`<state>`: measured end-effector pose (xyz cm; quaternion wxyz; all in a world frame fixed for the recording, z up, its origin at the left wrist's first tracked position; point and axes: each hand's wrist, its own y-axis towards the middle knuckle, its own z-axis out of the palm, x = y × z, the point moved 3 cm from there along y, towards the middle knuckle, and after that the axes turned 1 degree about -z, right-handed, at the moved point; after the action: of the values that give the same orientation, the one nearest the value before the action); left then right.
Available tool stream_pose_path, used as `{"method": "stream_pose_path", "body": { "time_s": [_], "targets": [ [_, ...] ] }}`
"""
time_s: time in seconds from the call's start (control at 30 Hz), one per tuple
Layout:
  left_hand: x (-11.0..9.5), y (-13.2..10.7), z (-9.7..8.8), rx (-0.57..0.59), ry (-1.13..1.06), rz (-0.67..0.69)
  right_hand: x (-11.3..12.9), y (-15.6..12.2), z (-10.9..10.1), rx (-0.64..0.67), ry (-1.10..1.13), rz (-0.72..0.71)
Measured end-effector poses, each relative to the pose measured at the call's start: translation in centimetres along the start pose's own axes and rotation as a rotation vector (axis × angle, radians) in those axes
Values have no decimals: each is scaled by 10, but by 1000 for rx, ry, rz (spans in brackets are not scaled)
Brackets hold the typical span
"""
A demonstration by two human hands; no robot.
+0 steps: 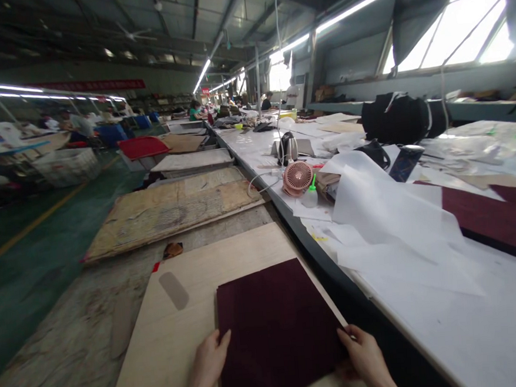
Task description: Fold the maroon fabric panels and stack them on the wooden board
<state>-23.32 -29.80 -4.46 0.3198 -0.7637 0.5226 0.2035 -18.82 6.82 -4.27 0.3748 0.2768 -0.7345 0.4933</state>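
Along the right of a large workroom ran a long white tabletop [472, 343], strewn with pale sheets farther up. Beside it, on the left, lay a pale board [176, 352], and on that board, near its right edge, was the dark maroon panel [279, 333]; whether it was one piece or several stacked was hard to tell. The left hand [210, 359] had its fingers at the panel's left edge, though whether they gripped or merely steadied it could not be told. The right hand [364, 354] pinched the right edge, thumb uppermost. The step in hand appeared to be placing or squaring the panel; the next move seemed to call for even handling from both sides, keeping the material flat. Smaller things stood farther off: a pink fan [298, 179], then a green-tipped bottle [311, 197] just beside it. Smallest was a red tag [156, 266] at the board's far left corner.
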Motion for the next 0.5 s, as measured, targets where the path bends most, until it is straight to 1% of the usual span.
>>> {"method": "stream_pose_path", "body": {
  "time_s": [0.1, 0.23, 0.3, 0.43, 0.5],
  "targets": [
    [4, 1, 3, -2, 10, -16, -11, 3, -4, -3, -40, 2],
    [9, 1, 6, -20, 10, -26, -24, 7, -5, 38, 60, 86],
    [11, 2, 7, -24, 11, -28, -27, 8, -5, 50, 81, 116],
    [13, 3, 9, -20, 11, -23, -27, 7, -5, 73, 72, 95],
    [13, 5, 10, -17, 13, -23, -28, 7, -5, 86, 73, 108]
  ]
}}
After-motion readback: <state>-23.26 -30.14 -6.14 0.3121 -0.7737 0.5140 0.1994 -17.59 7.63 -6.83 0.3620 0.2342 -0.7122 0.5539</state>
